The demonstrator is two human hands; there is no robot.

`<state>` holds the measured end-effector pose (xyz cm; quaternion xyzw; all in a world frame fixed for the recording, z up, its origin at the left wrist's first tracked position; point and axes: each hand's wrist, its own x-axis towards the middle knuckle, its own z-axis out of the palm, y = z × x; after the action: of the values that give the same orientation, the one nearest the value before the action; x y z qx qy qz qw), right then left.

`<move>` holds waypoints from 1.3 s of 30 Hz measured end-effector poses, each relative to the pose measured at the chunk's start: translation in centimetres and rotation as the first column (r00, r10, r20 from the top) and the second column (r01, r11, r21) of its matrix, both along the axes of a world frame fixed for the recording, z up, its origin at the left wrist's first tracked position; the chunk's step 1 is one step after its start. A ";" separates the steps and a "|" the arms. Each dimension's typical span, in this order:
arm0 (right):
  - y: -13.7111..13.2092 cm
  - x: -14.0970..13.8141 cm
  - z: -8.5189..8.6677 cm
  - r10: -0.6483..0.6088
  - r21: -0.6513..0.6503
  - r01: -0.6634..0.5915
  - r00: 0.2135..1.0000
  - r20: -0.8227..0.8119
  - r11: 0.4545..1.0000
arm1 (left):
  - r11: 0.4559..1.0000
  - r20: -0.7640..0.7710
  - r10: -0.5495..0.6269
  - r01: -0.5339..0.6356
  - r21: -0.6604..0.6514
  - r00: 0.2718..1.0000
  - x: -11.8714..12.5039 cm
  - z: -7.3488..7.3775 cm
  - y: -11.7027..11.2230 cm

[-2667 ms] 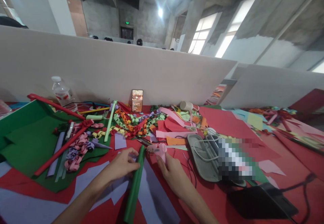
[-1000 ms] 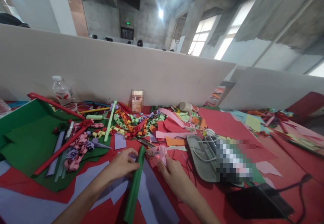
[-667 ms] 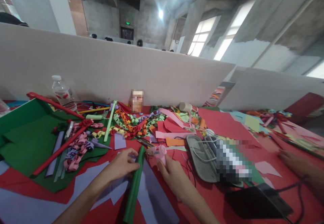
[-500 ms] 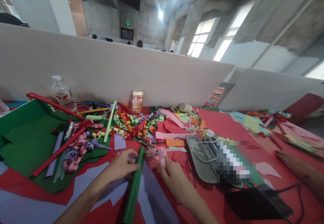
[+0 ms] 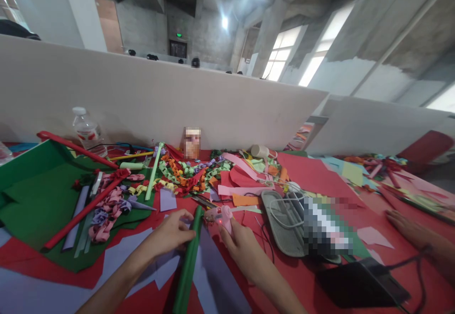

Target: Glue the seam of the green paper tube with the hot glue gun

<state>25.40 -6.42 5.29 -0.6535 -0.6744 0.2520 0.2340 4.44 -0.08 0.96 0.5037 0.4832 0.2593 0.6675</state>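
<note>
A dark green rolled paper tube [image 5: 189,264] slants up from the bottom edge, over purple and red paper. My left hand [image 5: 175,231] is closed around its upper part from the left, thumb and fingers against the roll. In my right hand [image 5: 243,243] is a pink hot glue gun [image 5: 223,218] with a small red light lit. Its nozzle points left, at the tube's upper end; whether it touches the paper I cannot tell. Purple paper sheets [image 5: 216,271] lie under the tube and between my hands. A craft knife [image 5: 204,202] appears to lie just beyond the glue gun.
Left, red paper rods [image 5: 87,210] and pink paper flowers [image 5: 106,205] lie on green card [image 5: 31,205]. Paper chains [image 5: 181,176] and scraps lie ahead, before a white partition [image 5: 159,96]. A grey tray [image 5: 277,228] with a cable sits right. Another person's hand [image 5: 408,228] rests farther right.
</note>
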 end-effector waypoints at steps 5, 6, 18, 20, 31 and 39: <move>-0.4 0.0 -0.5 0.018 0.025 -0.018 1.000 0.011 1.000 | 1.000 0.005 -0.004 0.004 0.003 1.000 0.0 -0.3 0.1; -0.5 0.1 -0.6 0.017 0.023 -0.017 1.000 0.017 1.000 | 1.000 0.006 -0.006 0.006 0.004 1.000 0.0 -0.3 0.1; -0.2 0.2 0.0 -0.003 0.017 0.002 1.000 0.014 1.000 | 1.000 0.006 -0.010 0.010 0.000 1.000 0.0 -0.3 0.0; -0.2 0.3 -0.1 0.001 0.004 -0.001 0.999 0.034 1.000 | 1.000 0.009 -0.007 0.007 -0.001 1.000 0.0 -0.3 0.0; -1.1 0.4 0.5 0.046 -0.017 -0.045 0.997 0.054 0.999 | 0.995 -0.034 -0.053 0.056 0.078 0.998 -0.5 -0.2 -0.2; -0.6 0.6 0.3 -0.017 -0.047 0.021 0.997 0.079 0.999 | 0.992 -0.042 -0.028 0.033 0.123 0.999 -0.7 -0.6 -0.4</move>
<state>25.98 -6.99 5.58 -0.6747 -0.6705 0.2401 0.1939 3.78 -0.44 0.37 0.5563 0.4719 0.2683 0.6291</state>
